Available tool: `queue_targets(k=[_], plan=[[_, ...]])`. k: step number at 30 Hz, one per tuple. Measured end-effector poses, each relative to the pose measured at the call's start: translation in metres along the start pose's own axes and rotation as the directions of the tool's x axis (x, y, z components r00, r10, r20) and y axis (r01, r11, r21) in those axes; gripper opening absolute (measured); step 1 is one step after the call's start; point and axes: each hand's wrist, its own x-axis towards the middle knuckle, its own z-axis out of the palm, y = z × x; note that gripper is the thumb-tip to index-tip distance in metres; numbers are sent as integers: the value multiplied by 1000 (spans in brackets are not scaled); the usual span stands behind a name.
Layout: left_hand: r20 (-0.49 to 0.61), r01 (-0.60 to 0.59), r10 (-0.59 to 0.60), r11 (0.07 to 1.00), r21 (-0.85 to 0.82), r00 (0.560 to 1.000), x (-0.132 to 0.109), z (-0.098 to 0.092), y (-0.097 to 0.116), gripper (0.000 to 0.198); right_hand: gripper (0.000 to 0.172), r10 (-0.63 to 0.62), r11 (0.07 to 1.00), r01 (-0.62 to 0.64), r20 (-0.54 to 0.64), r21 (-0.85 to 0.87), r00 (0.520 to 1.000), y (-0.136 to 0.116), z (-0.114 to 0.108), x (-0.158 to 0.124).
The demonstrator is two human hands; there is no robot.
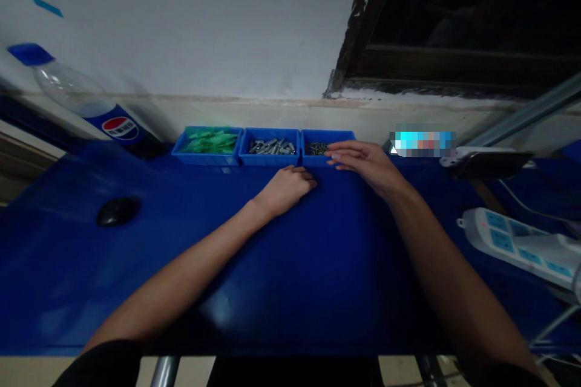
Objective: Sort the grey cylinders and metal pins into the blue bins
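Note:
Three small blue bins stand in a row at the far edge of the blue table [272,266]. The left bin [207,144] holds green plastic pieces, the middle bin [271,147] grey metal parts, the right bin [327,146] small dark screws. My right hand [363,163] lies over the right bin's front rim, fingers stretched out and together, pointing left toward the screws. My left hand [288,186] rests on the table just in front of the middle and right bins, fingers curled under; what it holds, if anything, is hidden.
A Pepsi bottle [91,106] leans at the far left by the wall. A black mouse [117,211] lies on the left of the table. A white power strip [521,245] and cables sit at the right, with a dark device [490,163] behind them.

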Motion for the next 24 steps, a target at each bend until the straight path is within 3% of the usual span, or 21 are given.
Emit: queue_targets(k=[5,11,18,24], plan=[[-9,109,-110,992,-57,994,-2,-7,-9,25,34,-8,1000,8,21,9,1000,3,0,1],[-159,148,-201,945,-290,967,-3,0,-16,18,32,5,999,-4,43,-33,999,0,-1,0],[-263,116,-393,718,-686,881,1,-11,-18,15,27,26,997,-19,97,-72,995,3,-1,2],[-262,79,-464,595,-800,846,2,-23,-16,24,30,55,998,-56,180,-1,982,4,6,-2]])
